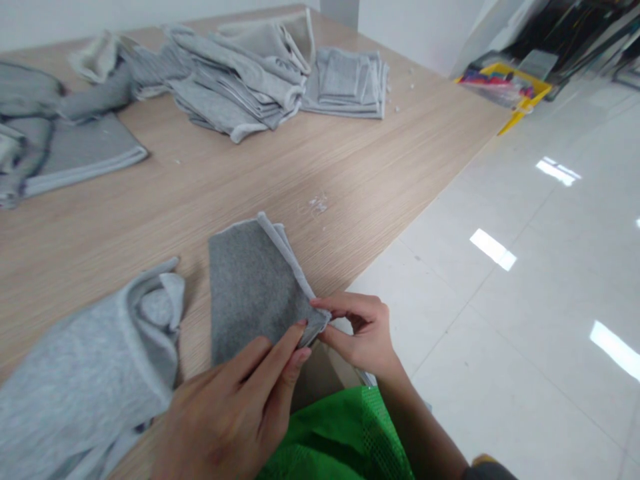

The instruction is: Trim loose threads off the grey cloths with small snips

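A dark grey piece of fabric [255, 280] lies folded at the table's front edge, its lighter hemmed edge running along the right side. My right hand [363, 330] pinches the near right corner of this fabric between thumb and fingers, just over the table edge. Close beside it, my left hand [240, 400] grips the same fabric by its near edge, index finger and thumb pressed together on it. A bunched light grey piece of fabric [90, 373] lies to the left, near my left hand.
Piles of grey fabric [235, 80] and a neat folded stack [350, 80] lie at the back of the table [240, 173]. White thread scraps [318, 202] lie mid-table. A yellow bin [537, 93] stands beyond the right edge. Green material [345, 433] is below my hands.
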### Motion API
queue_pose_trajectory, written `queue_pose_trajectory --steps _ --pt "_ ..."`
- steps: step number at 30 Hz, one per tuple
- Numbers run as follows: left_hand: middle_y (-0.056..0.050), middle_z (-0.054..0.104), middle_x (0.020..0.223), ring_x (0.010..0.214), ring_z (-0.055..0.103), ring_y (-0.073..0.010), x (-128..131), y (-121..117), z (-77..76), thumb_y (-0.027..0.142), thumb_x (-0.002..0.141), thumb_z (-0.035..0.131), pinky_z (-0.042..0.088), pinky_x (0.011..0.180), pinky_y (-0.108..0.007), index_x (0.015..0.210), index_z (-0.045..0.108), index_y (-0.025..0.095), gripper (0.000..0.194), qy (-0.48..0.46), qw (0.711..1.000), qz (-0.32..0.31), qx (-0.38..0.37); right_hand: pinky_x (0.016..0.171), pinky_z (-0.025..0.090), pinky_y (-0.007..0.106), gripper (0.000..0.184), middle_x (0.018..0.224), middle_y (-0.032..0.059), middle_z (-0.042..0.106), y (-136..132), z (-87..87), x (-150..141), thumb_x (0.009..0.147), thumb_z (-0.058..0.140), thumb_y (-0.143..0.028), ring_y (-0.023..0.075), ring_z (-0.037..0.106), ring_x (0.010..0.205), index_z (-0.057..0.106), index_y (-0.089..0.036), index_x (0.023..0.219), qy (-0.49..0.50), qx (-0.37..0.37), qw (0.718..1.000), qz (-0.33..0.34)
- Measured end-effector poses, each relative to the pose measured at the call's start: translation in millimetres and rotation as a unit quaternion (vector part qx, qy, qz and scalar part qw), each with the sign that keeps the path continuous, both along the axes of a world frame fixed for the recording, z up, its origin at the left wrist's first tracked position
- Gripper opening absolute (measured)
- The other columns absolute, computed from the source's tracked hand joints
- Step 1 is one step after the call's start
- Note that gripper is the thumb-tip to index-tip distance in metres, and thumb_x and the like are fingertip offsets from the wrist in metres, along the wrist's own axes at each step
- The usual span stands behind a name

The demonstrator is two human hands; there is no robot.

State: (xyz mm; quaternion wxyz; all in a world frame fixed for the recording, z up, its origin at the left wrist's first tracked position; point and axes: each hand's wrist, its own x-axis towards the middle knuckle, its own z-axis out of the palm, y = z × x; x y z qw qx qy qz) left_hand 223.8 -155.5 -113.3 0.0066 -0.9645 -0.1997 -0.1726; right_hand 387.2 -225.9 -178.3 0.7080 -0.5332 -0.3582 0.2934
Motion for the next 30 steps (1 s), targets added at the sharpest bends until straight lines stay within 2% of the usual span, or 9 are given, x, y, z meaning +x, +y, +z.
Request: queue_pose_trajectory --steps 5,11,17,22,25,28,30 --pt "0.001 0.073 0.081 0.059 0.066 -0.0131 2.4 1.7 -1.5 0.034 0.096 0.05 0.042 0.047 -0.027 0.116 0.062 0.023 0.025 -0.042 0.999 0.009 -0.033 0.059 0.055 0.021 0.031 0.078 0.0027 0.076 0.8 2.4 -0.3 0.07 0.071 -0.007 0.0123 0.068 0.064 0.079 -0.024 0.094 -0.01 0.003 1.0 -0.006" --pt "-0.001 0.075 0.087 0.067 0.07 -0.0127 2.8 2.6 4.9 0.033 0.097 0.049 0.049 0.054 -0.021 0.114 0.064 0.022 0.025 -0.074 0.992 0.013 -0.097 0.058 0.054 0.02 0.03 0.078 0.0027 0.076 0.5 1.9 -0.8 0.071 0.071 -0.008 0.0118 0.067 0.063 0.079 -0.024 0.095 -0.016 0.0 1.0 -0.005" --pt "-0.001 0.076 0.094 0.078 0.072 -0.0152 -2.7 1.3 6.5 0.03 0.094 0.053 0.055 0.067 -0.024 0.111 0.067 0.025 0.022 -0.112 0.984 0.089 -0.108 0.059 0.053 0.021 0.034 0.078 0.0026 0.076 -0.4 -2.3 -2.3 0.069 0.069 -0.005 0.0122 0.067 0.062 0.079 -0.024 0.095 -0.011 -0.006 1.0 -0.004" --pt "0.005 0.076 0.101 0.081 0.072 -0.0177 -14.1 3.2 5.0 0.03 0.089 0.062 0.057 0.075 -0.028 0.112 0.069 0.034 0.025 -0.206 0.956 0.159 -0.137 0.062 0.055 0.021 0.041 0.08 0.0011 0.077 -0.8 -1.5 -3.1 0.068 0.067 0.0 0.0123 0.069 0.065 0.078 -0.027 0.097 -0.022 -0.001 1.0 -0.003" --pt "0.005 0.076 0.104 0.087 0.072 -0.0203 -17.4 7.7 11.9 0.034 0.087 0.063 0.057 0.078 -0.031 0.111 0.07 0.036 0.025 -0.238 0.936 0.225 -0.129 0.062 0.055 0.02 0.043 0.08 -0.0002 0.077 -0.7 -0.5 -3.9 0.067 0.067 0.002 0.012 0.069 0.065 0.078 -0.027 0.097 -0.035 -0.002 0.999 -0.01" --pt "0.0 0.077 0.102 0.089 0.072 -0.0208 -6.4 17.4 26.9 0.035 0.091 0.057 0.054 0.077 -0.031 0.108 0.072 0.029 0.023 -0.247 0.928 0.269 -0.08 0.063 0.056 0.021 0.041 0.082 0.001 0.077 -0.4 -1.5 -4.5 0.067 0.067 0.001 0.0131 0.069 0.067 0.079 -0.026 0.096 -0.036 -0.01 0.999 -0.011" --pt "-0.005 0.077 0.095 0.083 0.072 -0.0205 11.3 28.1 37.9 0.037 0.092 0.054 0.053 0.073 -0.029 0.102 0.073 0.02 0.027 -0.256 0.936 0.241 -0.011 0.062 0.057 0.022 0.038 0.084 0.0025 0.077 0.1 -2.5 -4.7 0.068 0.068 -0.002 0.0143 0.07 0.067 0.079 -0.025 0.096 -0.033 -0.016 0.999 -0.008"
